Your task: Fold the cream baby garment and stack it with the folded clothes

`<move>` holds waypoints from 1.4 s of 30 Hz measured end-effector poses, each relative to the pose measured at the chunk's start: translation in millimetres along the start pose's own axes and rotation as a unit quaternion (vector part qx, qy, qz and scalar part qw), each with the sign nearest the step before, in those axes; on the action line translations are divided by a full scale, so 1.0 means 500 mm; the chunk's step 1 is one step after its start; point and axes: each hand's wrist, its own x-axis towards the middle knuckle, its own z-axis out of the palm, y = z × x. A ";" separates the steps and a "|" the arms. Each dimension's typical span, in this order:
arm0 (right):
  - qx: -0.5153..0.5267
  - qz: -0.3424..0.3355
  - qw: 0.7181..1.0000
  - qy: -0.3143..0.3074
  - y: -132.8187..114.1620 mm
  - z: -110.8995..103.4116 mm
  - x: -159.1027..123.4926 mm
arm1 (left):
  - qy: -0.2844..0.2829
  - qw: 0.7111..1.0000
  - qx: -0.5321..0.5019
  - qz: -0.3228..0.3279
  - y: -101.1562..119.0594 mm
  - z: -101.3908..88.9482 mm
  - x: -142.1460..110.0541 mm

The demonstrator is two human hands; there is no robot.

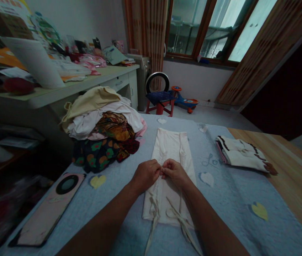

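Our left hand [147, 175] and right hand [176, 173] meet at the middle of a cream garment [165, 209], which lies flat and lengthwise on a blue quilt [228, 199]. Both hands are nearly closed, with the fingers curled inward and the fingertips [162, 170] touching each other on the cloth. They seem to pinch a small fold between them, though the fingers hide the exact grip. Two long ties [154, 213] from the garment trail toward us, off the near edge of the quilt.

To the left of the garment sits a heap of clothes [102, 128], cream and white on top, with dark floral prints below. To the right lies a folded white garment [243, 154] with dark trim, and beyond it a wooden surface [292, 177] runs along the quilt's right edge. Near left on the quilt is a pink board [46, 209] with a black ring on it.

Far left, a white desk [68, 89] holds papers and packets. Past the quilt stand a red stool [160, 106] and a blue toy car [185, 101], below a curtained window [201, 32].
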 end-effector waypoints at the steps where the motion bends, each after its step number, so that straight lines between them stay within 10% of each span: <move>1: -0.003 0.000 1.000 0.001 0.001 -0.001 0.000 | -0.002 1.000 0.002 0.000 0.001 -0.001 0.000; 42: 0.069 -0.016 0.998 0.002 -0.017 0.003 -0.006 | 0.038 0.981 -0.166 -0.097 0.021 -0.015 0.008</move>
